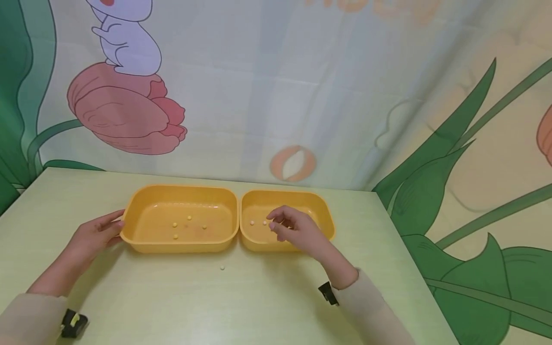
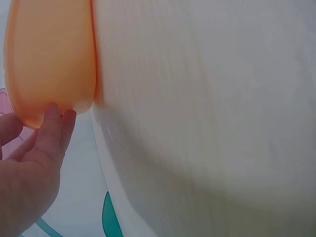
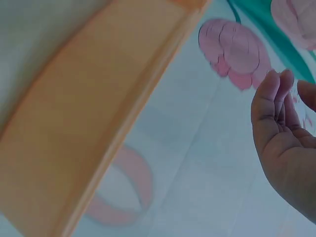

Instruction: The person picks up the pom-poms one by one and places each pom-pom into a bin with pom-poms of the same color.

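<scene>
Two yellow plastic trays stand end to end on the table. Inside the larger left tray (image 1: 181, 247) lie several small pale beads (image 1: 174, 224). My left hand (image 1: 97, 235) touches the left end of that tray, its fingertips against the outer wall in the left wrist view. Over the smaller right tray (image 1: 284, 193) hangs my right hand (image 1: 295, 229), fingers loosely bent. A gap shows between thumb and fingertips in the right wrist view, and no bead is seen there. White beads (image 1: 252, 223) lie in the right tray, which this hand partly hides.
One loose bead (image 1: 222, 268) lies on the pale table (image 1: 207, 306) in front of the trays. A printed curtain (image 1: 224, 110) with flowers and leaves hangs behind the table and along its right side. Black wrist devices (image 1: 73, 323) show at both sleeves.
</scene>
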A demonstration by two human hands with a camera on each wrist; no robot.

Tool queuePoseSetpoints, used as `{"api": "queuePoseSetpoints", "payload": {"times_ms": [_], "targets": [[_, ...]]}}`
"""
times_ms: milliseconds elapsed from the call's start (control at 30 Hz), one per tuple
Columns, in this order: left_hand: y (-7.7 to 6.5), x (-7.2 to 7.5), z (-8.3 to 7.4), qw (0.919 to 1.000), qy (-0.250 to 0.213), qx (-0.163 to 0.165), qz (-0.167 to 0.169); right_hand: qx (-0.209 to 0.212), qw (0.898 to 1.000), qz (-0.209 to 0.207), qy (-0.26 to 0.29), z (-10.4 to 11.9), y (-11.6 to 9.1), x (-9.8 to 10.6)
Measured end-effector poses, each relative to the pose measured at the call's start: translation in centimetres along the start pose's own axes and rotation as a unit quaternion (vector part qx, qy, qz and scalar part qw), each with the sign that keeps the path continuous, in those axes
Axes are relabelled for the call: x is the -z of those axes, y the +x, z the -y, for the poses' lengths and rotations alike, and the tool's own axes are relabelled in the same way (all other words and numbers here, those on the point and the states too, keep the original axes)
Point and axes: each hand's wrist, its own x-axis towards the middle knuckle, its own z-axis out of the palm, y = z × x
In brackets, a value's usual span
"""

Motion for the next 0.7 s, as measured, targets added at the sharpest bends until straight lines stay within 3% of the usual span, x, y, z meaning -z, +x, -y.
{"api": "queuePoseSetpoints", "payload": {"times_ms": [100, 367, 700], "targets": [[0.0, -0.1, -0.1, 1.0, 0.002, 0.004, -0.001, 0.008, 1.0, 0.016, 0.018, -0.1, -0.4, -1.5], [-0.1, -0.2, -0.1, 1.0, -0.005, -0.003, -0.004, 0.006, 0.999, 0.042, 0.006, -0.7, -0.2, -4.5], [0.0, -0.2, -0.1, 1.0, -0.009, -0.002, 0.0, -0.001, 0.993, 0.097, -0.073, -1.8, 0.4, -7.9]]}}
